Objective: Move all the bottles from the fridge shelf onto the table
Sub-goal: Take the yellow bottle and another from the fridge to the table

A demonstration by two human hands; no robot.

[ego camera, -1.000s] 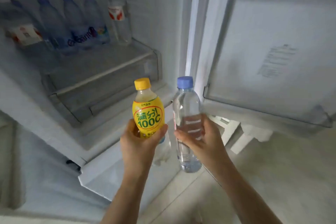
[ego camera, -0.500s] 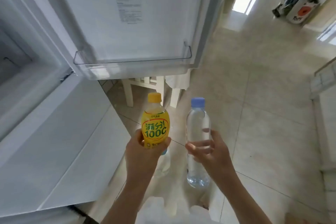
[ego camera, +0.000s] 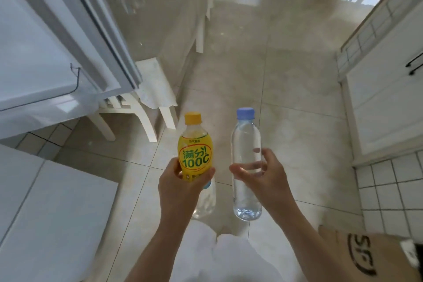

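Head view: left hand (ego camera: 180, 186) holds yellow bottle (ego camera: 195, 152) beside fridge door (ego camera: 75, 36).

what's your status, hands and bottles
Left hand grips yellow-capped bottle plus a second clear bottle beneath. Right hand grips blue-capped water bottle. Chair ahead left.

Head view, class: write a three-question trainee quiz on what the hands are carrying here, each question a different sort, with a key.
1. True or false: the left hand grips the yellow-labelled bottle.
2. The clear bottle in the right hand has a cap of which colour? A red, B blue, C green.
3. Fill in: a second, clear bottle hangs below the ____ hand.

Key: 1 true; 2 B; 3 left.
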